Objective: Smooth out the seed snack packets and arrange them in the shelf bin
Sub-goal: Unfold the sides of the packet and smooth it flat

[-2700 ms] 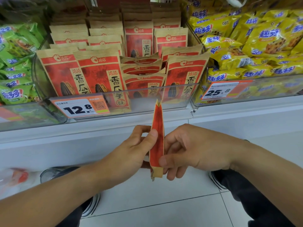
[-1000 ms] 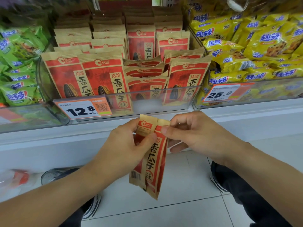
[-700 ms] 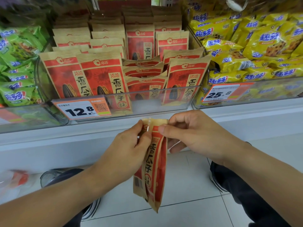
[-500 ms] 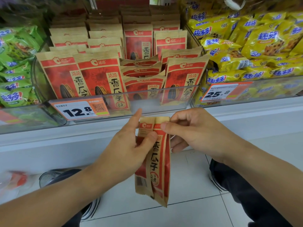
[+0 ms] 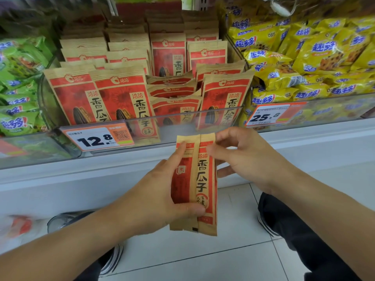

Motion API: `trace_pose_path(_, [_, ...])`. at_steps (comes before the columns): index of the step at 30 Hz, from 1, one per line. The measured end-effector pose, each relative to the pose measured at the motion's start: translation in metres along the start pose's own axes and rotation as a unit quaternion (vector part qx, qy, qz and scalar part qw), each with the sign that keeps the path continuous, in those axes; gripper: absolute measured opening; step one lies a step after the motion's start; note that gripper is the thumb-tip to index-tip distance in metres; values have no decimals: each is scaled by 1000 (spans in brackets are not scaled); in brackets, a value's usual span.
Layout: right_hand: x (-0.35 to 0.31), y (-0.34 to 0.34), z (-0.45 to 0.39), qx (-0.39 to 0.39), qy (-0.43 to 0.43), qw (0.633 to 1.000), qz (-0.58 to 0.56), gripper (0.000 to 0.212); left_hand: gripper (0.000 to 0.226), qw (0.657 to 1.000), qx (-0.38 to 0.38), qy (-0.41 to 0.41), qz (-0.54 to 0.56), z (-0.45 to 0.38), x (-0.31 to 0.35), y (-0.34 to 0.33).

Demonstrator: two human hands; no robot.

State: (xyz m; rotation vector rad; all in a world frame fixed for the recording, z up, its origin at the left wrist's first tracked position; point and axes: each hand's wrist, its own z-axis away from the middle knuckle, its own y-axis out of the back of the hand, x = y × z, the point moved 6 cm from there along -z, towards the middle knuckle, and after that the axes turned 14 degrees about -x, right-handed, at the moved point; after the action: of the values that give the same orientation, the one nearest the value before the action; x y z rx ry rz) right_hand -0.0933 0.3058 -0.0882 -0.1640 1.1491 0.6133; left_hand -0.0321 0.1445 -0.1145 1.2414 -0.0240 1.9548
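I'm in the smoothing step: my left hand (image 5: 162, 191) grips the packet (image 5: 194, 185) upright in front of the bin (image 5: 142, 120), thumb across its lower part and forefinger laid up its back face, while my right hand (image 5: 243, 159) pinches the top edge with curled fingers. The packet looks creased lengthwise down its middle, so I judge it needs flattening between both hands. Then it should be lifted over the clear front wall into the low gap in the middle row.
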Motion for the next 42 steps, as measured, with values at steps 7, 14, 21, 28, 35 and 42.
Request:
trace_pose_path(7, [4, -23, 7, -121, -9, 989, 87, 62, 129, 1000, 10, 15, 0, -3, -10, 1])
trace_pose_path(14, [1, -22, 6, -115, 13, 990, 86, 69, 125, 1000, -19, 8, 22, -8, -9, -4])
trace_pose_path(21, [-2, -17, 8, -109, 14, 991, 73, 71, 125, 999, -18, -22, 23, -7, -5, -2])
trace_pose_path(28, [-10, -22, 14, -116, 48, 992, 6, 71, 95, 994, 18, -81, 66, 1, 9, 1])
trace_pose_path(35, [-15, -28, 11, -110, 106, 988, -21, 47, 104, 995, -13, -98, 26, 4, 18, 1])
trace_pose_path(42, [-23, -8, 13, -65, 210, 966, 136, 62, 48, 988, -32, -140, 65, 12, 22, 16])
